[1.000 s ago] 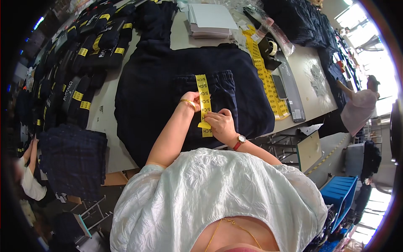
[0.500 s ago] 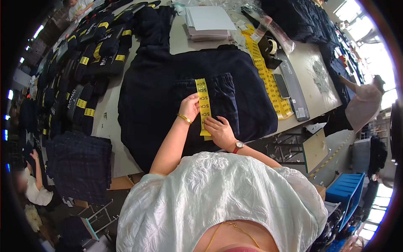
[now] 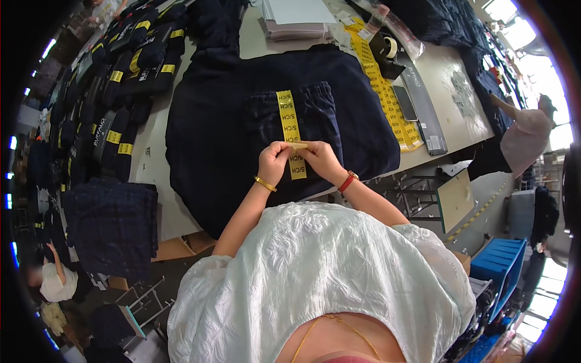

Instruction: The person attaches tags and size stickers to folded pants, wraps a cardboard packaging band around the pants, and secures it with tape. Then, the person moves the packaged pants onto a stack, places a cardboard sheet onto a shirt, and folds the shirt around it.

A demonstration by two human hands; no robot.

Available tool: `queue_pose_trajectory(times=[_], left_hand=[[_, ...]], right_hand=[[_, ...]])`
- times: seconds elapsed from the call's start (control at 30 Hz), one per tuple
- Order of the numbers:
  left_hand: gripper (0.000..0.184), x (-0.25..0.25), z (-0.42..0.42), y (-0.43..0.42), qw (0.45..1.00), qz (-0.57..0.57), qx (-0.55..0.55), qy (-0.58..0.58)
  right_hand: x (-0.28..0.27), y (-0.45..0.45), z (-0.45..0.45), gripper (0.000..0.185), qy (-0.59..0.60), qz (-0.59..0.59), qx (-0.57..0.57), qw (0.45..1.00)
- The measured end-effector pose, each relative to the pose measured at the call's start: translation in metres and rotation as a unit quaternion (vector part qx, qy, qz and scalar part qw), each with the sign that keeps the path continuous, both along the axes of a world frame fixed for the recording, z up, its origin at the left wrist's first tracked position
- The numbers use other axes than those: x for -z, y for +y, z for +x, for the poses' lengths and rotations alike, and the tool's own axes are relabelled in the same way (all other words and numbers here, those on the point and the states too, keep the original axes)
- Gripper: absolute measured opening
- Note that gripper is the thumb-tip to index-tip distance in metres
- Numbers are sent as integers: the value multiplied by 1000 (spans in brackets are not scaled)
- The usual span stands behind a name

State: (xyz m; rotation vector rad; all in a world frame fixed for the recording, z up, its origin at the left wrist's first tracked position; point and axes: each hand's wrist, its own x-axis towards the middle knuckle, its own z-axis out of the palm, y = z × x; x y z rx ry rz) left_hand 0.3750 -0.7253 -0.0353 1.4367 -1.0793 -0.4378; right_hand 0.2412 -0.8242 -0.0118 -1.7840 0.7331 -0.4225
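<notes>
My left hand (image 3: 273,162) and my right hand (image 3: 324,162) meet with their fingertips pinched on a small pale-yellow sticker (image 3: 296,146), one at each end. Under it, a strip of yellow stickers (image 3: 287,114) printed "S/CH" lies lengthwise. The strip rests on a folded dark navy garment (image 3: 319,115) with a gathered waistband. Beneath that spreads a larger piece of dark fabric (image 3: 212,127). Whether the sticker is fully off its strip I cannot tell.
Folded dark garments with yellow stickers (image 3: 115,136) crowd the left side. At the back are a paper stack (image 3: 299,18), a tape dispenser (image 3: 387,54) and more sticker strips (image 3: 378,91). A phone (image 3: 405,103) lies at right. Other people (image 3: 526,139) work at both sides.
My right hand has lifted from the strip's lower part, and my left hand has left its edge. Both now meet over the strip, pinching a small sticker.
</notes>
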Motion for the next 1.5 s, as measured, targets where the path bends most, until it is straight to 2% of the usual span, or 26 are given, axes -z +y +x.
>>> queue_pose_trajectory(times=[0.07,0.1,0.17,0.23,0.27,0.4,0.6,0.73,0.8,0.83,0.9,0.97,1.0,1.07,1.27,1.33,1.4,1.47,1.5], left_hand=[[9,-1,-6,-3,986,64,-36,151],[9,-2,-7,-5,986,62,-39,152],[10,-4,-8,-6,977,96,-42,184],[10,-6,-8,-4,966,134,-40,216],[10,-5,-9,-2,966,138,-38,215],[10,-5,-12,0,993,104,-29,43],[12,-12,-14,6,990,107,-40,-86],[7,-13,-8,4,988,102,-46,-103],[7,-11,-10,7,990,83,-37,-106],[7,-11,-11,9,991,62,-32,-111],[7,-9,-10,13,992,22,-23,-122],[9,-7,-3,20,986,29,7,-161],[11,-5,1,23,979,30,35,-198],[14,-1,5,25,959,29,86,-269],[13,19,9,29,950,40,101,-292],[13,13,7,32,932,33,98,-348],[13,9,2,33,910,22,97,-403],[12,10,-1,40,906,20,99,-411],[12,11,-1,44,901,18,100,-422]], right_hand=[[-14,-1,1,21,16,92,49,994],[-20,0,3,21,16,90,45,995],[-30,5,3,17,-26,-201,78,976],[-32,12,2,13,-66,-472,110,872],[-30,14,1,13,-65,-470,112,873],[-28,13,2,5,-5,-571,40,820],[-25,12,4,4,69,-575,-2,815],[-28,7,7,7,77,-541,33,837],[-37,-3,9,10,129,-452,131,873],[-35,-14,5,10,130,-452,129,873],[-30,-37,-10,9,-17,-378,304,874],[-27,-49,-30,6,-82,-283,336,895],[-25,-50,-41,6,-79,-282,337,895],[-17,-46,-64,8,-56,-223,338,913],[0,-18,-128,9,26,-170,407,897],[1,-5,-152,9,53,-153,411,897],[16,7,-184,11,132,-190,368,901],[35,23,-218,13,189,-178,329,908],[52,29,-240,14,257,-170,289,906]])
